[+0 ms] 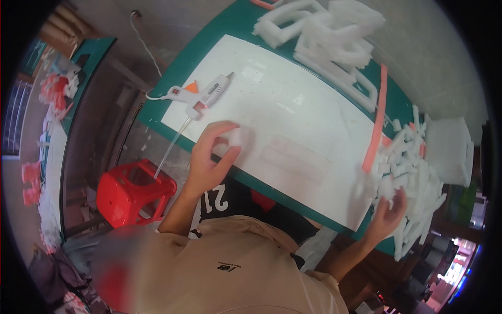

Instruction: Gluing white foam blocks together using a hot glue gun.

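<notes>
My left hand [208,159] curls over the near edge of the white board [293,110], thumb and fingers closed round a small white foam piece [236,137]. At the right end of the board, my right hand [388,213] is slightly blurred, with a short white foam piece [386,187] at its fingertips. Just beyond that hand lies a loose pile of white foam strips [415,188]. A white hot glue gun [205,98] rests on the board's far left, beyond my left hand, with a clear glue stick [172,147] sticking out of its back.
White foam frames [324,31] are heaped at the table's far edge. A pink foam strip [377,125] lies along the board's right side, near a white plastic container [451,152]. A red stool [133,191] stands left of the green table [157,102]. The gun's cord [156,97] runs leftward.
</notes>
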Available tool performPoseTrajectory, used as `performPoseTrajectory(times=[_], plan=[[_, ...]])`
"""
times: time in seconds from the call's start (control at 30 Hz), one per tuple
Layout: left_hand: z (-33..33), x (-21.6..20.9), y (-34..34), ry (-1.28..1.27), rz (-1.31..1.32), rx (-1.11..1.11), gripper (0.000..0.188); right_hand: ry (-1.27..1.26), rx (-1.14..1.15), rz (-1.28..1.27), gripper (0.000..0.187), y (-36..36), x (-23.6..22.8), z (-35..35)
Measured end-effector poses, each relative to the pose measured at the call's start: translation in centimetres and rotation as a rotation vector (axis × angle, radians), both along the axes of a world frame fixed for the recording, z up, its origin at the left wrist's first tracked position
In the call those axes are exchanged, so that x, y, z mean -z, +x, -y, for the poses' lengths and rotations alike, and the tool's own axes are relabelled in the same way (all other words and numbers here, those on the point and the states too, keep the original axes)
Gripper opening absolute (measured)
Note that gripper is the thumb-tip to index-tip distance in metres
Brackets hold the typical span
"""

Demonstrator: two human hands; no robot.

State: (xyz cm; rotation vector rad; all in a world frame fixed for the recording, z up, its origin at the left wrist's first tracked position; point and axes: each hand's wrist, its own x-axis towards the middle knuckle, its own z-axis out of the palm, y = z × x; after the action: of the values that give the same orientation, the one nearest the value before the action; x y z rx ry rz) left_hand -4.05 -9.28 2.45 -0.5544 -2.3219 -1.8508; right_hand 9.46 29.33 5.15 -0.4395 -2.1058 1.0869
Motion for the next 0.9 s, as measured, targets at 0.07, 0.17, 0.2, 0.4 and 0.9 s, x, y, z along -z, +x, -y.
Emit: performPoseTrajectory(times=[0.07,0.17,0.2,0.4,0.9], plan=[[0.3,-2.1,-1.3,-0.204,-0.171,0.004,0.045,-0.046,-0.142,-0.002,0.052,-0.9,1.2,3.2],[1.5,-4.3,-2.0,-0.394,-0.321,0.028,0.048,-0.115,-0.158,0.045,0.054,-0.4,3.2,5.1],[2.2,-4.9,-2.2,-0.37,-0.304,0.029,0.052,-0.128,-0.164,0.034,0.054,-0.3,3.5,5.6],[8.0,-4.1,-5.5,-0.82,-0.346,-0.132,0.055,0.132,-0.142,0.192,0.051,0.6,4.8,6.7],[11.4,-1.8,-10.9,-1.057,-0.345,0.084,0.055,-0.079,-0.226,0.126,0.044,-0.5,3.1,6.5]])
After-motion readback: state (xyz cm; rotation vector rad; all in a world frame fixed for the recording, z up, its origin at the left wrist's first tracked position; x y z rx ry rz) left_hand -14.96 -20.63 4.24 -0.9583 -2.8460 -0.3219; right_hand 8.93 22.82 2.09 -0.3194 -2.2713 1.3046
